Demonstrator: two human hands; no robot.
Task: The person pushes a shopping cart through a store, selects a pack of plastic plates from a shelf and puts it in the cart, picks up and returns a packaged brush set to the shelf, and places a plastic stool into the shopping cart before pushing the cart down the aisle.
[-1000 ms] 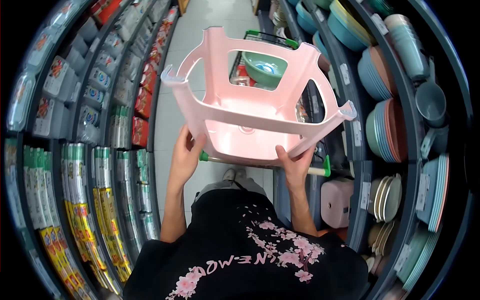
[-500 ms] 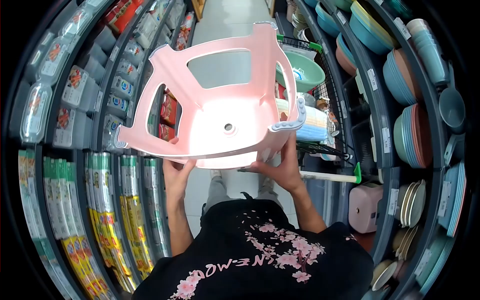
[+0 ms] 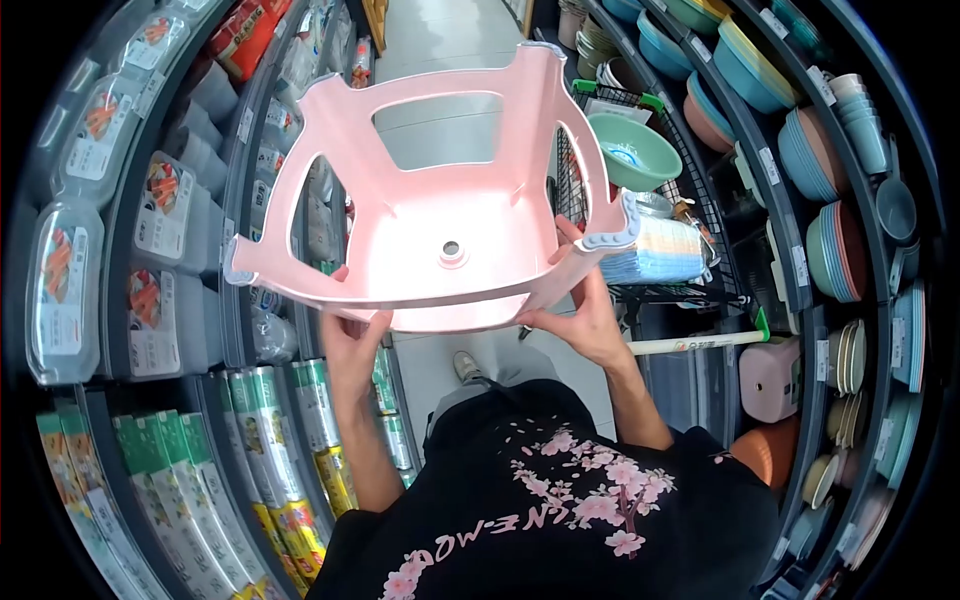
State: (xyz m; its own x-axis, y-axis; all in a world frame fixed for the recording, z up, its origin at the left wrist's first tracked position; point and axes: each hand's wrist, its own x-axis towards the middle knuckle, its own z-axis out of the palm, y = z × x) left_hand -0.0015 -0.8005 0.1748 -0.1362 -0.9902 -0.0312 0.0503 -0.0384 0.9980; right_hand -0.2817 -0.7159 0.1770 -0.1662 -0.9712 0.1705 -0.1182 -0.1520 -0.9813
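Note:
A pink plastic stool [image 3: 400, 235] is held up in front of me, its hollow underside facing me and its grey-tipped legs spread outward. A small round hole shows in the middle of its seat. My left hand [image 3: 352, 345] grips the near lower edge, thumb on the outside. On the other side, my right hand [image 3: 590, 315] is wrapped round the edge near the right leg, with some fingers reaching through the side opening. Parts of both hands' fingers are hidden behind the plastic.
To the right stands a shopping cart [image 3: 745, 285] with a green basin [image 3: 635, 150] and a pack of striped towels [image 3: 655, 250]. Shelves line both sides: plastic food boxes [image 3: 65, 290] and rolls [image 3: 265, 430] left, stacked bowls [image 3: 835, 250] right. Tiled floor [image 3: 430, 40] runs ahead between them.
My view has shifted, with the left shelves now closer and the cart farther right. Both hands still hold the stool, which is turned slightly; my right fingers now show through its side opening.

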